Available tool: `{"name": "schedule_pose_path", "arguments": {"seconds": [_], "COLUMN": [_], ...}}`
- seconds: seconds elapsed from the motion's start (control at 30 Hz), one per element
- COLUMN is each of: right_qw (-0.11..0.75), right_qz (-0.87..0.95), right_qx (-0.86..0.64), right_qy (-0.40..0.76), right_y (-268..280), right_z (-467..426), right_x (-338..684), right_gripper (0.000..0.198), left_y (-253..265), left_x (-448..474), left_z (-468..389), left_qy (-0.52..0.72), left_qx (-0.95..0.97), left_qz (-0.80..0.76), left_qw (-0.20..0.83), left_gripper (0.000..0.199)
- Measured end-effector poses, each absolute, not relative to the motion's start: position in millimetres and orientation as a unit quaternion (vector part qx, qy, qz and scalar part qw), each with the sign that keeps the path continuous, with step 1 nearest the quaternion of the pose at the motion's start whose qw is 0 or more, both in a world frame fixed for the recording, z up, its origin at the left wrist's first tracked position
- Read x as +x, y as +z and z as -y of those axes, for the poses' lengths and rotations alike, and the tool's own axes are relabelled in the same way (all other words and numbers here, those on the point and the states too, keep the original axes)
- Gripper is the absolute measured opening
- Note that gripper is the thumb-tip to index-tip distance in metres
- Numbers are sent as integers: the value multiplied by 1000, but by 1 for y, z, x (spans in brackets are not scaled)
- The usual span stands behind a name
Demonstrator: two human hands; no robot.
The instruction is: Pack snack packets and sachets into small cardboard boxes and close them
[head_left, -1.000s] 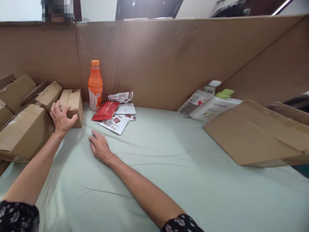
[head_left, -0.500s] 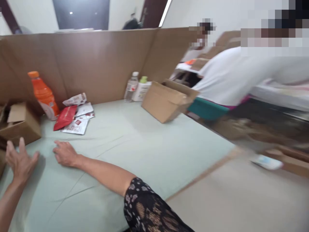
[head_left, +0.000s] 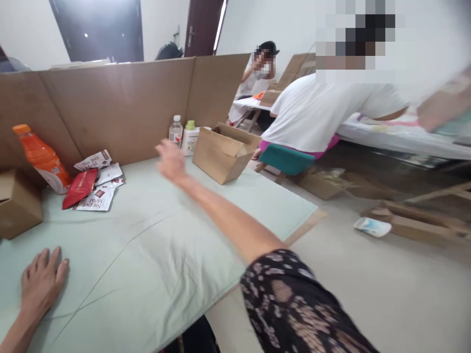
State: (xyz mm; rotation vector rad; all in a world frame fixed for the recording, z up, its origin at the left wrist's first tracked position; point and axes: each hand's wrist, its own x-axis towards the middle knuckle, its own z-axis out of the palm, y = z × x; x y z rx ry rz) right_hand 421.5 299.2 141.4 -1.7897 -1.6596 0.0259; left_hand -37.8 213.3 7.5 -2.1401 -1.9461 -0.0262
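At a green-covered table (head_left: 121, 274), in the head view, the left hand (head_left: 43, 279) rests palm-down, fingers spread, holding nothing, probably for support. The right hand (head_left: 171, 161), blurred, fingers loosely extended, hangs before a transparent bottle (head_left: 176, 127), contact unclear; that and a green-capped bottle (head_left: 190, 140) stand near the cardboard wall (head_left: 128, 108), perhaps to spare working room.

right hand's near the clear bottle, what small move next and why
Probably ease the right hand slightly forward to the clear bottle: it overlaps the bottle's lower part in view, though blur hides whether they touch. I'd go gently, since the white bottle stands close beside it. The left hand lies on the table.
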Motion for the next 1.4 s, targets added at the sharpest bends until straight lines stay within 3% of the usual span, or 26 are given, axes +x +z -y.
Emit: {"name": "schedule_pose_path", "arguments": {"seconds": [0.13, 0.3, 0.4, 0.53, 0.67, 0.8, 0.97, 1.2, 1.3, 1.4], "right_qw": [407, 420, 401, 379, 348, 320, 283, 294, 376, 472], "right_qz": [513, 485, 524, 609, 726, 853, 903, 856, 786, 695], "right_qx": [-754, -767, -751, -692, -572, -389, -276, -301, -363, -462], "right_qy": [-60, -5, 21, 76, 156, 134, 167, 300, 329, 283], "right_y": [134, 100, 94, 99, 116, 138, 145, 144, 145, 137], "right_z": [-284, -275, -263, -232, -181, -134, -118, -126, -135, -164], "right_x": [559, 641, 617, 539, 452, 387, 354, 352, 357, 360], "right_gripper": [57, 19, 21, 8, 15, 20, 21, 17, 25, 29], "left_y": [12, 12, 8, 4, 1, 0, 17, 33, 29, 24], "left_x": [-29, -26, -29, -37, -40, -34, -35, -32, -29, -32], "left_z": [-206, -199, -198, -201, -193, -160, -125, -130, -133, -132], "left_qy": [-34, -61, -90, -140, -203, -256, -345, -352, -361, -356], "left_qx": [-736, -721, -720, -718, -725, -757, -738, -738, -728, -728], "left_qz": [670, 688, 687, 682, 653, 575, 467, 419, 417, 424], "left_qw": [95, 62, 40, -8, -82, -177, -344, -396, -407, -405], "left_gripper": [56, 54, 53, 55, 83, 110, 136, 137, 136, 133]}}
